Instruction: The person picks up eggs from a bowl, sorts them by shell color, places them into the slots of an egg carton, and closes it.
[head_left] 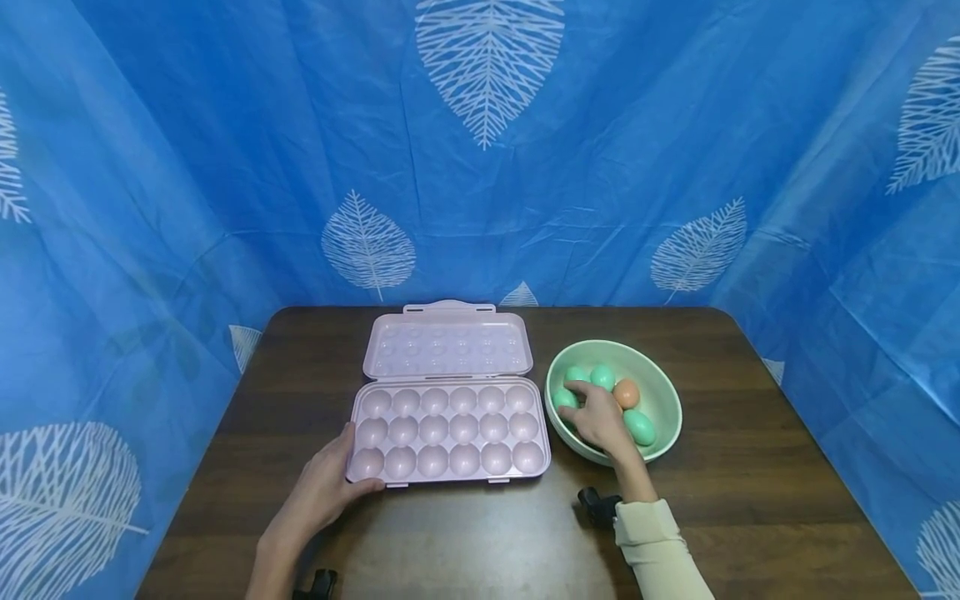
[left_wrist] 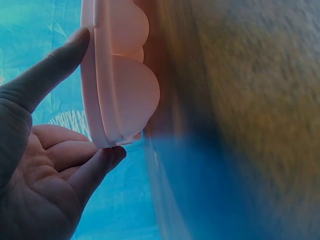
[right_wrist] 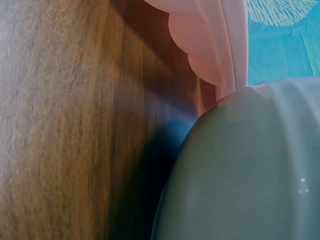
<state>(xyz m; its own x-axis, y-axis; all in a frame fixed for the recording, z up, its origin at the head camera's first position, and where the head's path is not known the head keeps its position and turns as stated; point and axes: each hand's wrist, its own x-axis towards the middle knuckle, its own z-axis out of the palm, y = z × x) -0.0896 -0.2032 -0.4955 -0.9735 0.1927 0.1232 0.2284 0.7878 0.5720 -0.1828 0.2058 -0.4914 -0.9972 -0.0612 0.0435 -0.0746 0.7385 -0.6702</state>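
A pale pink egg tray [head_left: 448, 429] lies with its lid folded back and its rows of round hollows facing up. My left hand [head_left: 318, 479] holds its near left corner, thumb along the front edge and fingers at the left side; the left wrist view shows the thumb and fingers at the tray rim [left_wrist: 95, 90]. To the right, my right hand [head_left: 600, 417] reaches into a light green bowl [head_left: 667, 408], thumb and forefinger on either side of a green egg [head_left: 564, 399]. From the right wrist, only the bowl's outside [right_wrist: 235, 170] shows; the hand is hidden.
Other green eggs [head_left: 640, 427] and one brown egg [head_left: 626, 393] lie in the bowl. The bowl stands close beside the tray on a dark wooden table [head_left: 735, 492]. The raised lid [head_left: 448, 346] lies toward the blue leaf-print curtain [head_left: 585, 167] behind.
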